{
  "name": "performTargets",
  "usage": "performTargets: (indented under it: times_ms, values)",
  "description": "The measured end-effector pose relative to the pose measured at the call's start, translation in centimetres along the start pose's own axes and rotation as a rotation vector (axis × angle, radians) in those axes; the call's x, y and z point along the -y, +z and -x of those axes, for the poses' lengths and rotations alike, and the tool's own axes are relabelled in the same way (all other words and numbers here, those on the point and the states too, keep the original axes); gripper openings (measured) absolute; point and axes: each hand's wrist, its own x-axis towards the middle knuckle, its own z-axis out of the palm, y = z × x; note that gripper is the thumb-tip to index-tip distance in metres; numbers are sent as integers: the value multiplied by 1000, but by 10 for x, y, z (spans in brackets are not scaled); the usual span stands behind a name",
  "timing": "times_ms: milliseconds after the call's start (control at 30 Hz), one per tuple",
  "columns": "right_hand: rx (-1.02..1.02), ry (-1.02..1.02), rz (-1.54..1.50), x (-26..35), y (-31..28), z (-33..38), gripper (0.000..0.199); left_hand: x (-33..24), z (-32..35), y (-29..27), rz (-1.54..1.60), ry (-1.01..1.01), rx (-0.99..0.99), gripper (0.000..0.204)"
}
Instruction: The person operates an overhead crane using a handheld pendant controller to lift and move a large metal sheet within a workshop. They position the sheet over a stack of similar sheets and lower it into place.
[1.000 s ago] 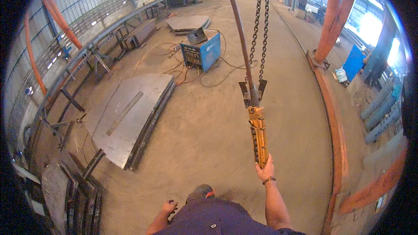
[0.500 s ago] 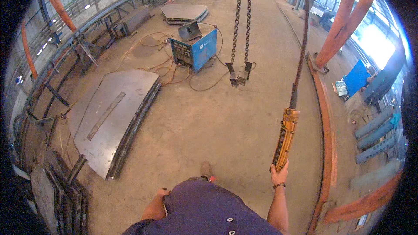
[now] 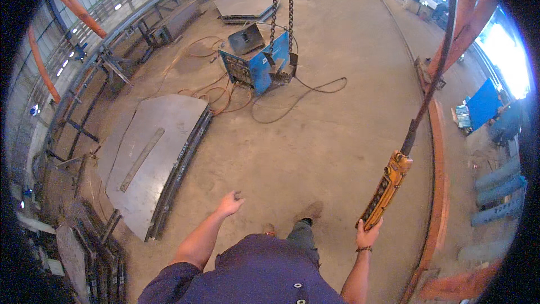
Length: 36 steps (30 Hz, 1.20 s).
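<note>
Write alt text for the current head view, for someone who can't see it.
A person's right grip holds a yellow pendant controller on a dark cable; the left grip is held out above the floor. Ahead, two lengths of chain hang in front of a blue machine, with stacked metal plates to the left.

And there's the left arm (image 3: 197, 241), angled forward and inward ahead of the torso (image 3: 259, 267), left hand (image 3: 230, 204) out in the air, fingers loosely curled! Across on the other side, the right forearm (image 3: 356, 276) slants up and slightly outward, wrist (image 3: 364, 251) about straight, right hand (image 3: 368, 235) wrapped in a grip. Below, the right foot (image 3: 310, 211) leads, the left foot (image 3: 270, 228) just peeking past the torso.
</note>
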Motion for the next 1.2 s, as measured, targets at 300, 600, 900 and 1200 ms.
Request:
performTargets:
  times_ms: [300, 600, 900, 1200]
  values:
    - [307, -228, 8, 70, 71, -72, 81, 70, 25, 34, 19, -359, -40, 61]
    - [289, -559, 118, 88, 147, -133, 63, 114, 86, 143, 154, -642, -290, 57]
    - [394, -483, 79, 138, 226, -241, 76, 117, 43, 144, 256, -895, -218, 57]
    - [180, -266, -29, 208, 285, -277, 79, 47, -257, -130, 149, -290, -669, 90]
